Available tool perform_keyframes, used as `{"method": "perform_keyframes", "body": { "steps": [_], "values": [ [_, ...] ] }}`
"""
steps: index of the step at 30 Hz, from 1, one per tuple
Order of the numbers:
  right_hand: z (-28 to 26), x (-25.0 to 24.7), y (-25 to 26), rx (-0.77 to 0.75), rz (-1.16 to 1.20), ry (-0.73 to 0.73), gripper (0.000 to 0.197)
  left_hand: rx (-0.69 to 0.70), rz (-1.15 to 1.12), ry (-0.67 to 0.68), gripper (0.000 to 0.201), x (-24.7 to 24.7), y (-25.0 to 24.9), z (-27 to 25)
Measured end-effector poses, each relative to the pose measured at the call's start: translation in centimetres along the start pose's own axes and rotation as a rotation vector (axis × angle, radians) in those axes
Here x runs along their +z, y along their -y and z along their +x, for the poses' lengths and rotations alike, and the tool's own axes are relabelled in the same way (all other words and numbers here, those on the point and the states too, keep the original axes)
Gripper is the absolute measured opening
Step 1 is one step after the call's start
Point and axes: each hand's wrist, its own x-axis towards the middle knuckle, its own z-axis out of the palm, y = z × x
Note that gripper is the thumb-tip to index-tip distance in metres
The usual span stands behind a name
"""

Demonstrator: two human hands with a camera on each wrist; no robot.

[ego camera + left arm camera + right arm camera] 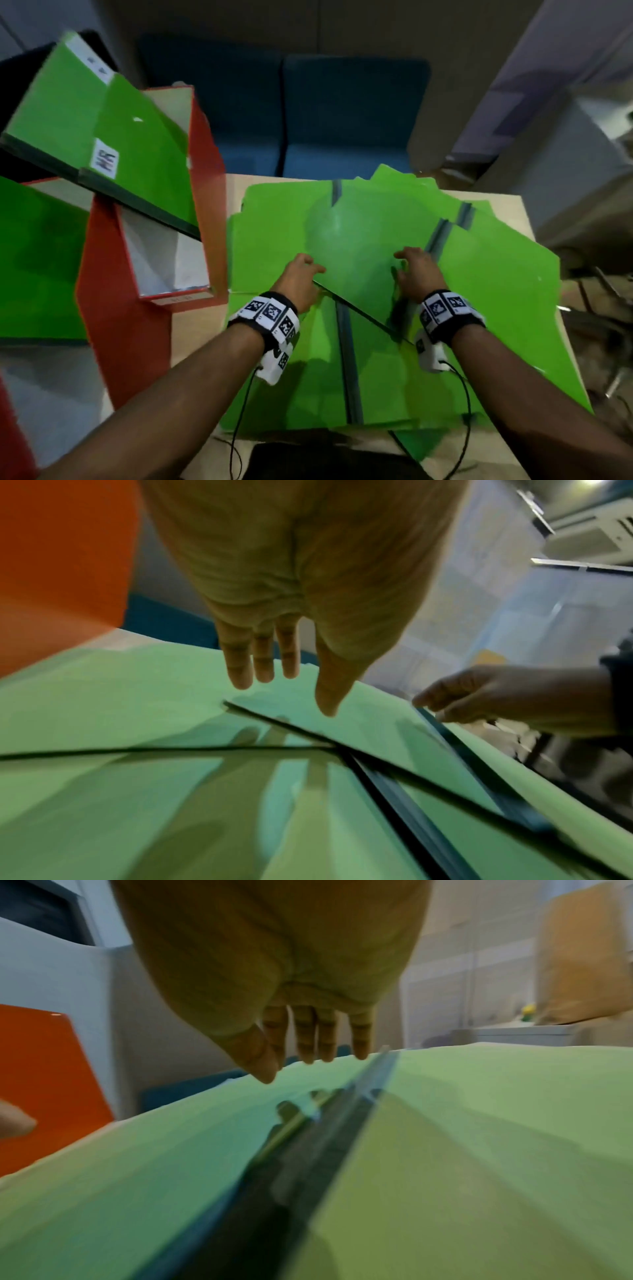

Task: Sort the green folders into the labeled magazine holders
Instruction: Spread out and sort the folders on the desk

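A loose heap of green folders (496, 274) covers most of the tabletop (513, 205), fanned over one another beside the red magazine holders (205, 164) at the left, which already carry a few folders. The top folder (359, 240) looks thin, light, glossy and probably slippery, stiff only along its dark spine, so I would take it by an edge near the spine rather than the flat face. The left hand (301, 274) and right hand (416, 272) hover at its two sides, fingers straight and relaxed, holding nothing.
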Motion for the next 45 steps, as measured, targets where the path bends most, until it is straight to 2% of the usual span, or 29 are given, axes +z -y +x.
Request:
{"method": "perform_keyframes", "body": {
  "steps": [3,6,11,16,19,21,24,26,28,29,31,33,34,37,42,45],
  "values": [
    [-1.4,-0.6,-3.9,0.230,-0.002,-0.033,0.045,0.108,0.041,0.113,0.056,3.2,-2.5,0.2],
    [-2.8,-0.5,-5.4,0.269,0.077,0.035,0.054,0.207,0.096,0.183,0.068,5.8,-4.8,0.4],
    [-4.6,1.7,-5.3,0.064,0.011,0.178,0.080,0.328,0.362,0.255,0.092,8.2,-7.8,0.4],
    [-5.5,2.4,-5.6,-0.132,-0.027,0.290,0.088,0.302,0.390,0.320,0.077,7.9,-8.7,0.2],
    [-5.7,2.4,-5.1,-0.220,-0.066,0.315,0.098,0.382,0.393,0.287,0.062,7.3,-8.7,-0.2],
    [-6.0,2.8,-4.8,-0.305,-0.171,0.317,0.105,0.374,0.401,0.282,0.060,7.2,-8.4,-0.2],
    [-6.6,3.5,-4.6,-0.354,-0.280,0.325,0.110,0.361,0.460,0.272,0.070,7.2,-7.8,-0.8],
    [-6.6,3.3,-4.5,-0.364,-0.274,0.348,0.109,0.412,0.528,0.247,0.067,7.4,-7.3,-1.3],
    [-6.2,2.4,-4.2,-0.380,-0.237,0.358,0.101,0.486,0.589,0.181,0.049,7.2,-6.9,-1.5],
    [-5.9,1.7,-4.1,-0.402,-0.218,0.341,0.091,0.515,0.599,0.127,0.039,6.9,-6.7,-1.4],
    [-5.5,0.3,-3.6,-0.481,-0.191,0.262,0.061,0.524,0.564,0.013,0.031,6.3,-6.2,-1.0],
    [-5.3,-1.2,-3.3,-0.519,-0.189,0.205,0.036,0.487,0.499,-0.042,0.036,5.7,-5.9,-0.7],
    [-5.4,-1.8,-3.1,-0.515,-0.193,0.190,0.030,0.456,0.487,-0.031,0.045,5.6,-5.5,-0.6],
    [-5.6,-2.7,-2.6,-0.514,-0.161,0.140,0.028,0.343,0.486,0.042,0.078,5.6,-4.3,-0.9],
    [-6.3,-3.3,-2.3,-0.515,-0.126,0.155,0.046,0.382,0.460,-0.080,0.064,3.4,-3.6,-1.7],
    [-6.5,-3.5,-3.0,-0.511,-0.166,0.184,0.053,0.425,0.499,-0.098,0.058,1.0,-3.6,-2.0]
  ]
}}
